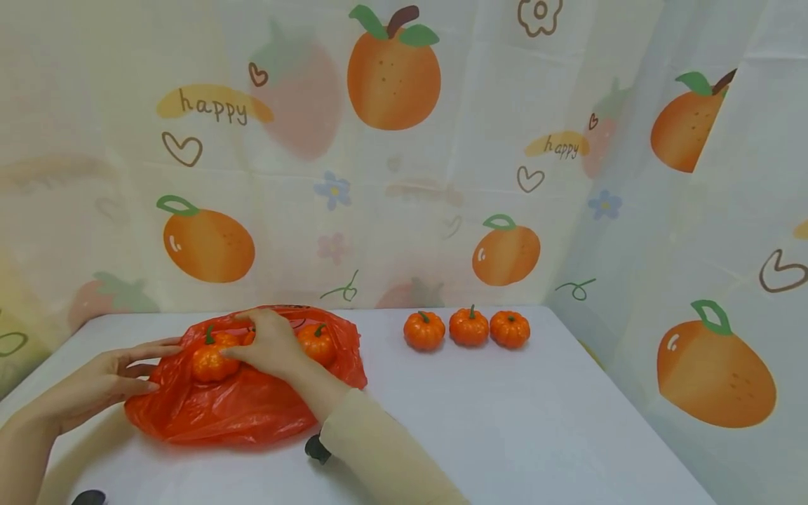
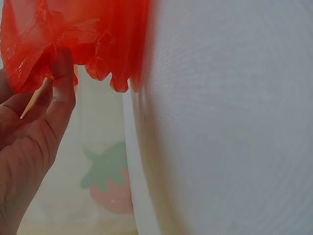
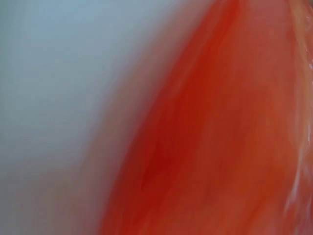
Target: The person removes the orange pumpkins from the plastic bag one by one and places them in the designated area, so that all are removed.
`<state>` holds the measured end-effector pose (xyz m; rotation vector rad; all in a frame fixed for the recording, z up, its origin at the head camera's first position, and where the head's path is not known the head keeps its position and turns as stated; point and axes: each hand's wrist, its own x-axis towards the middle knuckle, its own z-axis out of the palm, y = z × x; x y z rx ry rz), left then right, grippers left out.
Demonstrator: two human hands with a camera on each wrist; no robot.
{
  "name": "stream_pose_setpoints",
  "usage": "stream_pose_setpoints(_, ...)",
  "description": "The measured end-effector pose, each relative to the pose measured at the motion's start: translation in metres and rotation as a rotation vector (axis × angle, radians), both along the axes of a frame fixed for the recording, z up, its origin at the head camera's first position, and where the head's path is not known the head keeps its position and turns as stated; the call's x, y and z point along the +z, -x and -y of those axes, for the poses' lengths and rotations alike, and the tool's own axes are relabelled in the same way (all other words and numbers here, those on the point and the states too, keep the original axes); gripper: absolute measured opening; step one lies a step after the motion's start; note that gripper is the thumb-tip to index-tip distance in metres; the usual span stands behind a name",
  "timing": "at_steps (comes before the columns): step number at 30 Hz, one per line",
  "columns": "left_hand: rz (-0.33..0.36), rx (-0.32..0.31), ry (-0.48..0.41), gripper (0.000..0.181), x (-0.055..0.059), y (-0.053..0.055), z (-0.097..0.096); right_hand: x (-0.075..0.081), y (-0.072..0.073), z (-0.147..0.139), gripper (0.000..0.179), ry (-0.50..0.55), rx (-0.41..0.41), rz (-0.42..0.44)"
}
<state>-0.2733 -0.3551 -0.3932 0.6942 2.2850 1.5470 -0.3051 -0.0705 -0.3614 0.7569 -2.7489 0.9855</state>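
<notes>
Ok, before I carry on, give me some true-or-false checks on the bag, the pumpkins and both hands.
1. Three pumpkins stand on the table outside the red bag. True.
2. The left hand touches the red bag. True.
3. The right hand is over the three pumpkins. False: it is over the red bag.
4. In the head view, the red bag lies right of the three pumpkins. False: it lies left of them.
5. At least two other pumpkins show in the red bag. True.
</notes>
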Motion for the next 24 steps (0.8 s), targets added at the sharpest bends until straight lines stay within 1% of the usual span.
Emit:
stream_pose_setpoints(3,0.006,0.009,0.014,0.051,0.000,-0.001,-0.001,-0.001,-0.001,0.006,0.053,0.012,-0.006,0.013)
stream_pose_setpoints(6,0.000,-0.010,0.006,0.051,0.000,-0.001,-0.001,-0.001,-0.002,0.011,0.051,0.005,-0.005,0.011)
stream_pose_setpoints(10,-0.010,-0.018,0.001,0.051,0.000,-0.001,-0.001,0.000,-0.004,0.017,0.052,-0.018,-0.003,0.023)
stream_pose_setpoints(14,-0.009,-0.013,-0.007,0.051,0.002,-0.001,-0.001,-0.001,-0.005,0.023,0.054,-0.065,-0.006,0.022)
stream_pose_setpoints(16,-0.003,-0.022,-0.022,0.051,0.002,0.000,0.000,-0.003,-0.005,0.025,0.057,-0.099,-0.007,0.013)
stream_pose_setpoints(18,0.010,-0.012,-0.026,0.051,0.002,0.001,0.000,-0.005,-0.005,0.027,0.060,-0.127,-0.009,0.021)
stream_pose_setpoints(24,0.014,0.008,-0.004,0.052,0.001,0.001,-0.001,-0.012,-0.008,0.034,0.066,-0.211,-0.029,-0.004)
